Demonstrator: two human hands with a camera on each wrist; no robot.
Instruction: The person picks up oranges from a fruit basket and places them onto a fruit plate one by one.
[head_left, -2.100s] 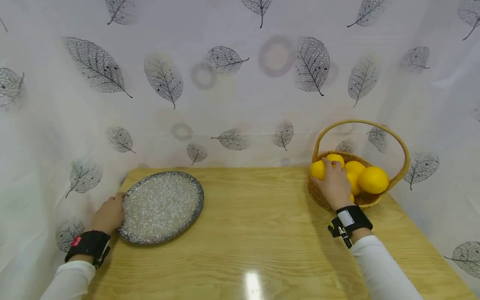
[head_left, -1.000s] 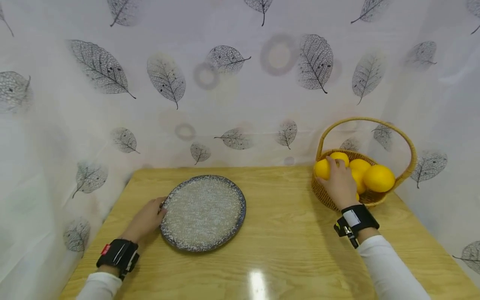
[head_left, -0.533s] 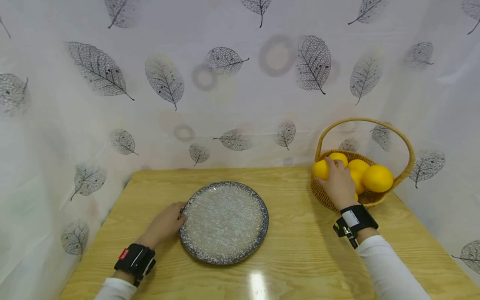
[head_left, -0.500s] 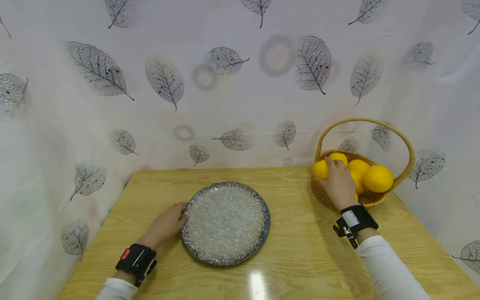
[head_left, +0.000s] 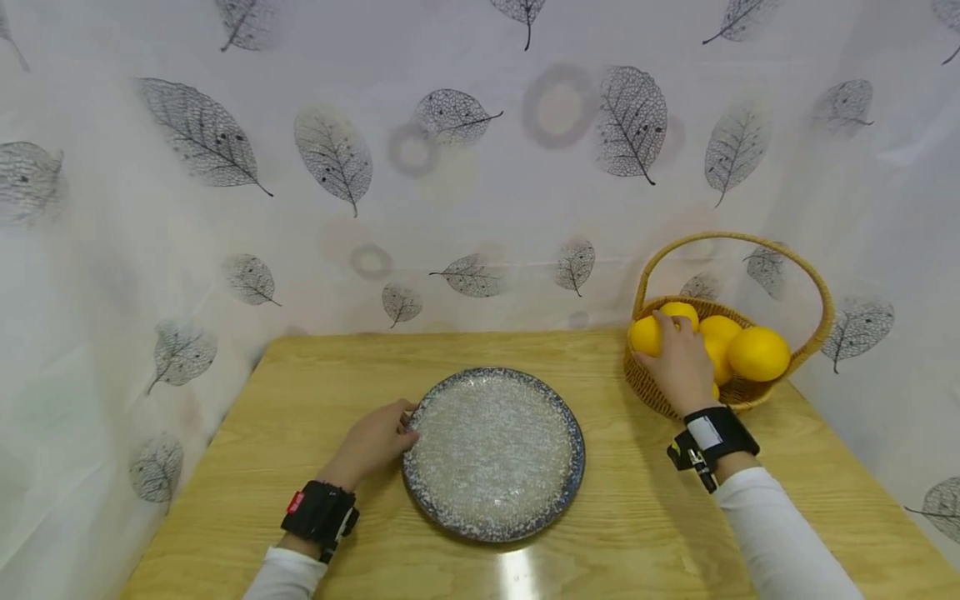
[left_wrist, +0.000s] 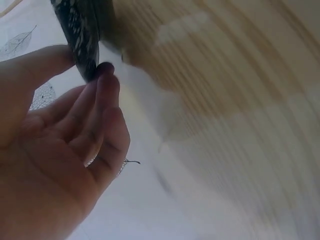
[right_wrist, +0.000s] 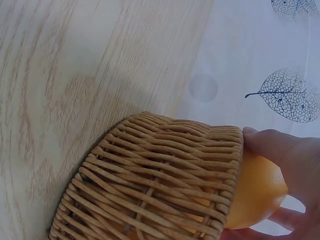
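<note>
A round speckled grey plate [head_left: 495, 454] with a dark rim is near the middle of the wooden table. My left hand [head_left: 375, 442] pinches its left edge; in the left wrist view the thumb lies on one face of the plate rim [left_wrist: 82, 37] and the fingertips on the other. At the right, a wicker basket [head_left: 643, 387] with a tall handle holds several yellow-orange oranges. My right hand [head_left: 682, 367] reaches into it and grips the leftmost orange [head_left: 645, 336]. The right wrist view shows this orange [right_wrist: 257, 192] at the basket's rim, between thumb and fingers.
More oranges [head_left: 757, 353] fill the basket's right side beneath its arched handle [head_left: 731, 236]. Behind the wooden table [head_left: 330, 367] and along its sides hangs a pale curtain [head_left: 480, 192] printed with leaves.
The plate has travelled from the table's left side to its middle and slightly nearer, with my left hand on its edge throughout. My right hand has stayed at the orange in the basket.
</note>
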